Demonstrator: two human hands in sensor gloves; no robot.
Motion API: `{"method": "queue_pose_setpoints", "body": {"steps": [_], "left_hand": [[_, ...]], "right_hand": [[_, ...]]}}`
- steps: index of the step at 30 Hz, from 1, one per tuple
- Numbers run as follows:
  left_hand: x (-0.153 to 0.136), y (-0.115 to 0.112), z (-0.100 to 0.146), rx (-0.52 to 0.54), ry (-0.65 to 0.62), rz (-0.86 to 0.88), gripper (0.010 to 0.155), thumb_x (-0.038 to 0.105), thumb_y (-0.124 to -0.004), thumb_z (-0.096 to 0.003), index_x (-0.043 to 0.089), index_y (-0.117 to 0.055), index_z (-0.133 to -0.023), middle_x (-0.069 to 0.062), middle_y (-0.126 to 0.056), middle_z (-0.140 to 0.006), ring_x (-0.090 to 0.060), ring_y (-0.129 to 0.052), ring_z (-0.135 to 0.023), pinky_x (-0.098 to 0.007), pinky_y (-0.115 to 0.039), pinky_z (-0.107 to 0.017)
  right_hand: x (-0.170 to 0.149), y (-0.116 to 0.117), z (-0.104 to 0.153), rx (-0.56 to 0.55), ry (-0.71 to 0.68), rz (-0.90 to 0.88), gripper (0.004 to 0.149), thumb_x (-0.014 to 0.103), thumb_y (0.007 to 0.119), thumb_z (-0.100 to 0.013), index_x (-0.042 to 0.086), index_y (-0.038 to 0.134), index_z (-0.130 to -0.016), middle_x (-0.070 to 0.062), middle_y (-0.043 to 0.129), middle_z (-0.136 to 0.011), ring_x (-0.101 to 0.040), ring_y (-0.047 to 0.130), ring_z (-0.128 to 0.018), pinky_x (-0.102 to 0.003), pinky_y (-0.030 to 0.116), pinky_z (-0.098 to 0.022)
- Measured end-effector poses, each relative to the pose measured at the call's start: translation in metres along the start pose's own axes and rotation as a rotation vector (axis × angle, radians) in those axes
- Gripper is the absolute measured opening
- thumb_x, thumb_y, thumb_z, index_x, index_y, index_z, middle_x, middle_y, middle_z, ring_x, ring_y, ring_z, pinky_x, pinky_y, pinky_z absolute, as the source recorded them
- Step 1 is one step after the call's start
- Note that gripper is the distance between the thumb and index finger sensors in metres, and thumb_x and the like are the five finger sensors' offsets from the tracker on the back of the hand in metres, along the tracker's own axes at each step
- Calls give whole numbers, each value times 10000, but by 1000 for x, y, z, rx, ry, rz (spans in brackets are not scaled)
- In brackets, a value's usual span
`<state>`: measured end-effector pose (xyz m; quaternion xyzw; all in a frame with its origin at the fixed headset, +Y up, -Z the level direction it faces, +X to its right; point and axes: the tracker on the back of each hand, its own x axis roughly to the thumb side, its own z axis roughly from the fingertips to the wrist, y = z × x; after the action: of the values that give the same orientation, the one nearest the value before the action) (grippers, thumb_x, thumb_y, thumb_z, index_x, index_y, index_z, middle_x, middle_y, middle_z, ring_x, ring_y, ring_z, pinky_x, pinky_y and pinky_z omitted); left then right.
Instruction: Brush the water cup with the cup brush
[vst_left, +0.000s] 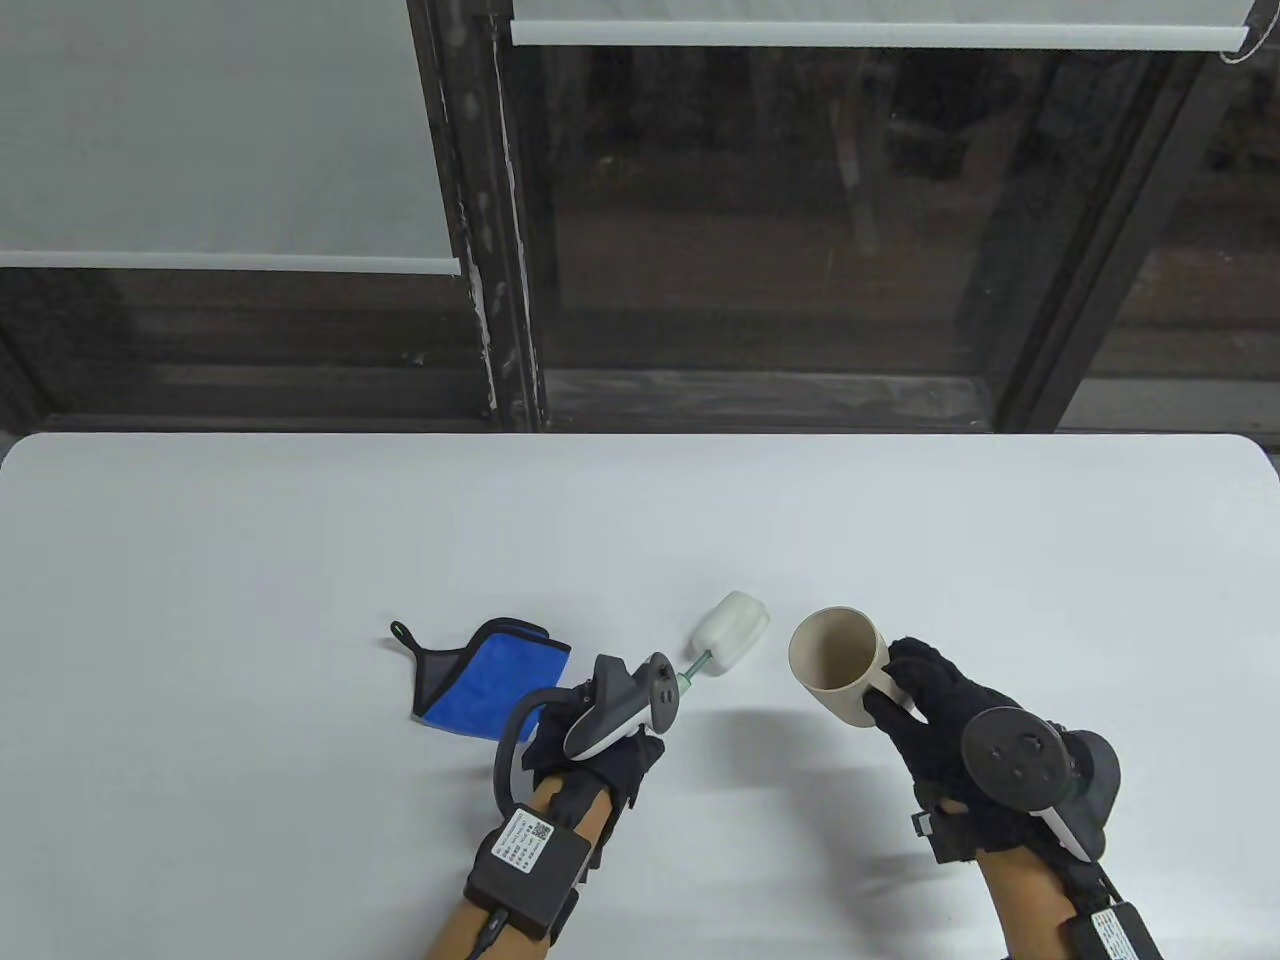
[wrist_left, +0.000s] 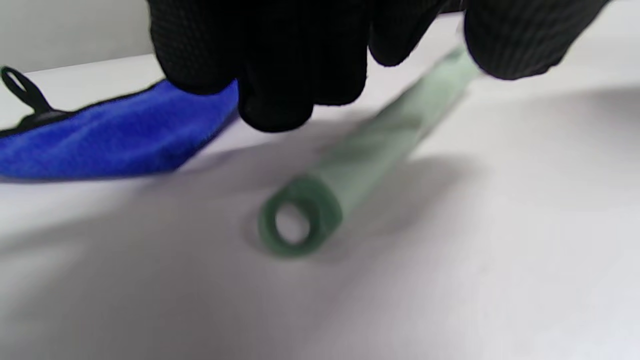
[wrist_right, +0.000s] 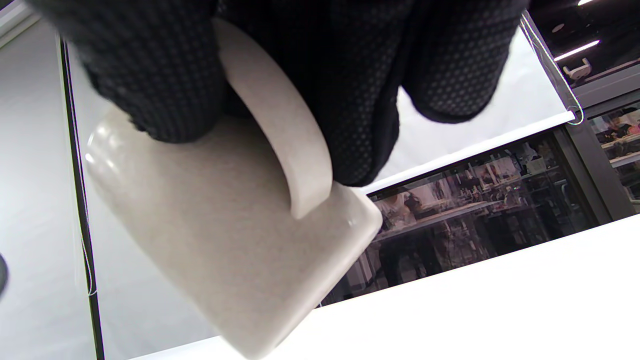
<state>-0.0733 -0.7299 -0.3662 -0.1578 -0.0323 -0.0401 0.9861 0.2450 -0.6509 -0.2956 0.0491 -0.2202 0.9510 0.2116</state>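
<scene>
Water cup (vst_left: 838, 665), rigid and probably light, hangs tilted by its handle in the right hand (vst_left: 940, 715); left hand (vst_left: 590, 750) grips the cup brush (vst_left: 730, 625) by its stiff green stem, sponge head soft.

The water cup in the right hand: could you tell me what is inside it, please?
The table view looks into the water cup, tilted open: only bare beige wall shows. The brush head lies outside. The cup's bottom is out of sight.

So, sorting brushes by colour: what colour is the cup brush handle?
Pale green handle, darker green end ring; left wrist view shows it best.
</scene>
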Motion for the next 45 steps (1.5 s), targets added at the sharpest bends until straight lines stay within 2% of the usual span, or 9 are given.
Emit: {"method": "queue_pose_setpoints", "body": {"steps": [3, 8, 11, 18, 21, 28, 34, 41, 45], "left_hand": [[-15, 22, 12, 110, 5, 125, 684, 646, -747, -410, 422, -629, -1045, 57, -682, -1146, -273, -803, -1006, -466, -733, -684], [-51, 55, 23, 179, 66, 192, 725, 675, -738, -405, 572, -477, -1073, 156, -430, -1265, -297, -355, -1214, -553, -426, -866], [-76, 60, 16, 176, 121, 198, 728, 670, -743, -406, 559, -484, -1076, 159, -441, -1263, -268, -328, -1222, -559, -390, -876], [-119, 9, -19, -43, 269, 132, 690, 601, -758, -437, 517, -500, -1072, 167, -480, -1230, -204, -425, -1201, -536, -417, -871], [-132, -20, -29, -169, 300, 203, 752, 638, -746, -417, 561, -393, -1077, 198, -350, -1254, -186, -313, -1218, -537, -361, -883], [-137, -48, -39, -267, 318, 249, 769, 659, -689, -392, 619, -256, -1026, 271, -79, -1208, -69, -63, -1190, -504, -219, -901], [-134, -41, -35, -128, 281, 259, 716, 585, -795, -404, 578, -465, -1039, 207, -330, -1239, -116, -299, -1212, -521, -314, -893], [-131, -29, -29, -85, 242, 242, 486, 529, -789, -437, 542, -693, -913, 180, -581, -1169, -124, -340, -1191, -503, -373, -870], [-141, -12, -10, 14, 180, 428, 491, 500, -760, -446, 493, -682, -931, 151, -684, -1144, -175, -448, -1162, -511, -459, -832]], "right_hand": [[1, 0, 0, 1, -1, -2, 393, 554, 870, -410, 366, 826, -752, 82, 859, -878, -70, 1068, -634, -362, 842, -534], [2, 1, 0, 2, -7, -3, 394, 556, 868, -411, 370, 823, -754, 87, 857, -881, -69, 1065, -639, -362, 839, -538], [1, 1, 0, 6, -5, -4, 392, 556, 868, -411, 370, 825, -754, 86, 859, -878, -70, 1067, -636, -362, 839, -539], [1, 3, -1, 20, 0, -2, 393, 554, 869, -410, 368, 827, -753, 86, 861, -878, -71, 1067, -636, -364, 838, -539], [1, 5, -1, 36, 0, 6, 394, 556, 869, -408, 370, 827, -752, 88, 864, -875, -68, 1067, -636, -362, 838, -541], [3, 11, -1, 66, -3, 16, 392, 557, 869, -408, 374, 826, -753, 92, 862, -879, -66, 1067, -638, -361, 837, -543], [3, 11, -1, 75, -3, 11, 392, 557, 870, -406, 373, 829, -751, 90, 861, -879, -68, 1068, -635, -361, 838, -541], [6, 13, 0, 87, -14, -6, 393, 559, 870, -406, 376, 827, -751, 94, 861, -881, -65, 1067, -637, -359, 839, -542], [8, 12, 0, 88, -21, -20, 394, 566, 862, -411, 380, 820, -755, 97, 856, -884, -61, 1066, -642, -351, 840, -543]]}}
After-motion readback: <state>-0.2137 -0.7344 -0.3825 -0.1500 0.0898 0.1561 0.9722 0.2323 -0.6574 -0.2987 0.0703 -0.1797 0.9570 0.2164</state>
